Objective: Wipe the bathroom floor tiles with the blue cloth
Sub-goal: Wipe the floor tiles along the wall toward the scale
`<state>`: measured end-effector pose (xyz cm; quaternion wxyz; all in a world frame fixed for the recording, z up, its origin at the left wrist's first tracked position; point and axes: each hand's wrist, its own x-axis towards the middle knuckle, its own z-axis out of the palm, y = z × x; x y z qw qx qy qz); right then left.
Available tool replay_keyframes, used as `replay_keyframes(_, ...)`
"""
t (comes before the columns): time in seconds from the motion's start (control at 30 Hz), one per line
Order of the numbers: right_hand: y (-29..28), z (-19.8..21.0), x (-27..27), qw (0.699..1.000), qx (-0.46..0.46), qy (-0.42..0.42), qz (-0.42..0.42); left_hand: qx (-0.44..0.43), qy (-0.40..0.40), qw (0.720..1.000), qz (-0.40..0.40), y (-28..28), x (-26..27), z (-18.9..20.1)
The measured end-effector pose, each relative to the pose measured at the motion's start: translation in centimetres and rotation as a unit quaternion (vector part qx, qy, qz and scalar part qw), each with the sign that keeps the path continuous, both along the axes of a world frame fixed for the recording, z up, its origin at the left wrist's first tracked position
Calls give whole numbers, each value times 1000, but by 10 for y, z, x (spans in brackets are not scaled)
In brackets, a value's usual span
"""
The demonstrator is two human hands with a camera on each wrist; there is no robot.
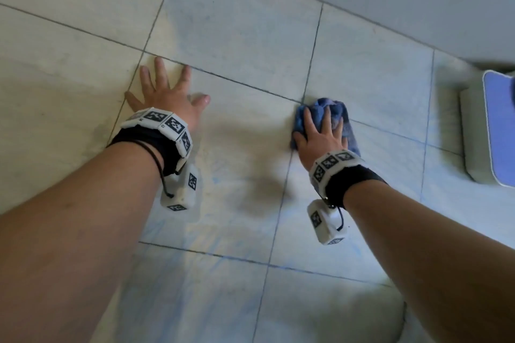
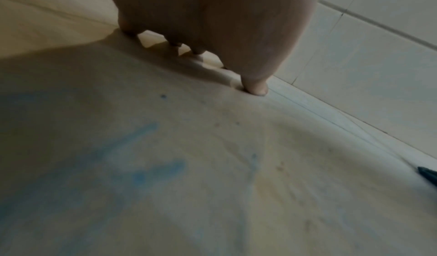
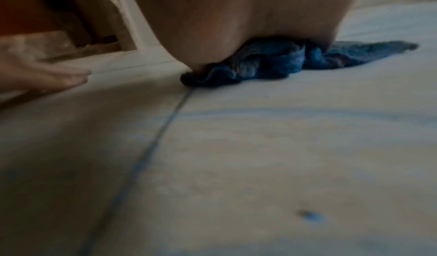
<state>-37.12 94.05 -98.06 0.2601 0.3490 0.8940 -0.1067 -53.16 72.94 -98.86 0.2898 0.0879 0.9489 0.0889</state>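
Below, the right hand pressed flat on the bunched blue cloth on the floor tiles; the left hand lay spread, fingers apart.

The head view is evenly lit and fairly sharp, with warm light at upper left, soft shadows at center and curved lines toward the edges. Both wrist views are dim, grainy and blurred, darkest at lower left.
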Motion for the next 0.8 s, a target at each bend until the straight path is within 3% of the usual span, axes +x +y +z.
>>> replay_keyframes(0.13, -15, -1, -14, 1000, -15, -2, -28, 1, 10, 1000, 6, 2, 1, -1)
replay_keyframes(0.4, -57, -3, -45, 998, -43, 5, 38, -1, -19, 999, 35, 9, 0, 4)
replay_keyframes(0.67, -50, -4, -43, 995, -66, 10, 78, -25, -9, 996, 88, 23, 13, 3)
replay_keyframes(0.8, -34, -3, -34, 988, -77, 33, 132, -45, -14, 997, 69, 46, 20, 7)
